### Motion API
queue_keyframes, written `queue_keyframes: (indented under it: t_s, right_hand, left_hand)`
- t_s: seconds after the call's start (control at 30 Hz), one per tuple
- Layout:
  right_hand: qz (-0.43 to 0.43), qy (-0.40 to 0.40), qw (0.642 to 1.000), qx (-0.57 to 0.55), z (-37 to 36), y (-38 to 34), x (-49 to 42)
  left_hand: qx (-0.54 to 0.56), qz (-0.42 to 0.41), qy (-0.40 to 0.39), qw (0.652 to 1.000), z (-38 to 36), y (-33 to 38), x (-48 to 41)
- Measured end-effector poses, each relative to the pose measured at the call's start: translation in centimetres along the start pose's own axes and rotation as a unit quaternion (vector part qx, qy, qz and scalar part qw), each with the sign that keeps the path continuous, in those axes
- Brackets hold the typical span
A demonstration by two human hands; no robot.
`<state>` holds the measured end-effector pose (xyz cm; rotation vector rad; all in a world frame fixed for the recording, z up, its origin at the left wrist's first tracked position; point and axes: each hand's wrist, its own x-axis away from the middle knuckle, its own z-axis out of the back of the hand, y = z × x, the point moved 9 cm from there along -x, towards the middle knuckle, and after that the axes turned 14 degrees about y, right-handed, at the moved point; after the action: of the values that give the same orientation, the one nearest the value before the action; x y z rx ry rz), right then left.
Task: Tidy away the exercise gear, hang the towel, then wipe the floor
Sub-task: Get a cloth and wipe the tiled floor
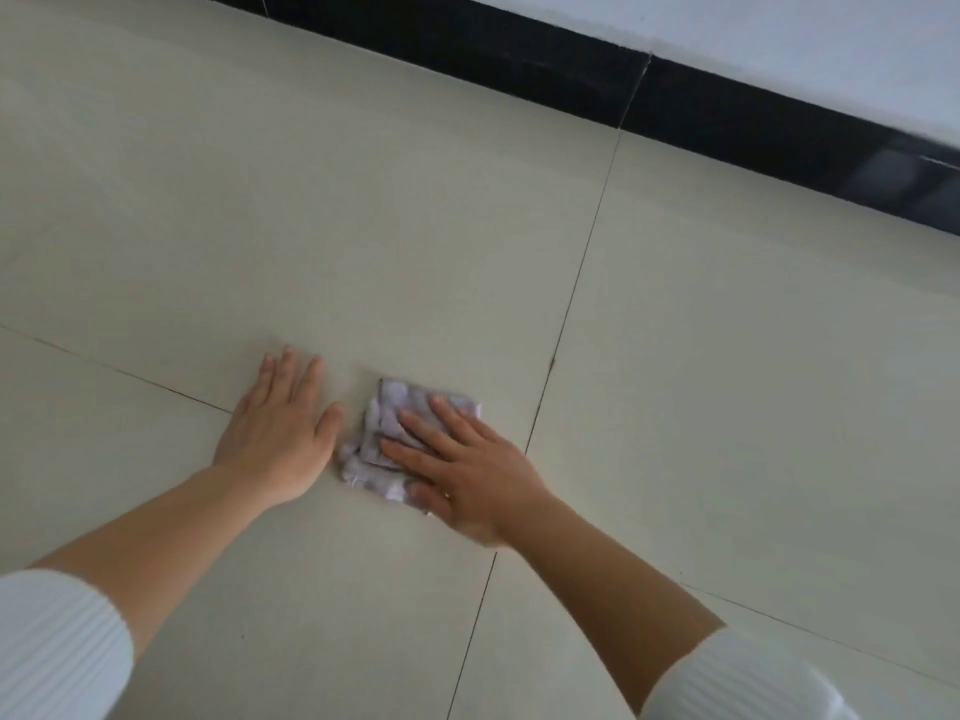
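Observation:
A small pale lilac cloth [387, 426], folded and crumpled, lies on the cream tiled floor [363, 226]. My right hand [462, 465] presses flat on top of it, fingers spread, covering its near right part. My left hand [283, 431] rests palm down on the bare tile just left of the cloth, fingers together, holding nothing. Both forearms are bare, with white ribbed sleeves pushed up.
A black skirting board [571, 80] runs along the foot of a white wall [779, 39] across the top right. Dark grout lines cross the floor just right of the cloth and under my left hand.

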<state>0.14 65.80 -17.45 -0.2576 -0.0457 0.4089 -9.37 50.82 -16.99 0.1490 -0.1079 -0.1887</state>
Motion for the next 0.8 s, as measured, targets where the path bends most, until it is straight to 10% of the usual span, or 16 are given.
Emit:
queue_keyframes:
  t_s: [0.13, 0.37, 0.67, 0.8]
  right_hand:
    - [-0.168, 0.056, 0.982, 0.07, 3.0, 12.5, 3.0]
    - [-0.557, 0.101, 0.824, 0.011, 6.7, 26.5, 5.1]
    - [-0.094, 0.063, 0.993, -0.022, 2.3, 12.3, -8.8]
    - [-0.192, 0.08, 0.977, 0.053, 3.9, 21.0, -7.0]
  left_hand:
    - [-0.002, -0.013, -0.005, 1.0, -0.6, 1.8, -1.5]
    - [0.003, 0.036, 0.023, 0.999, -0.5, 1.5, -7.2]
    - [0.017, 0.038, 0.179, 0.983, -1.0, 3.1, -10.5]
    - [0.015, 0.047, 0.197, 0.979, -0.7, 3.0, -10.4]
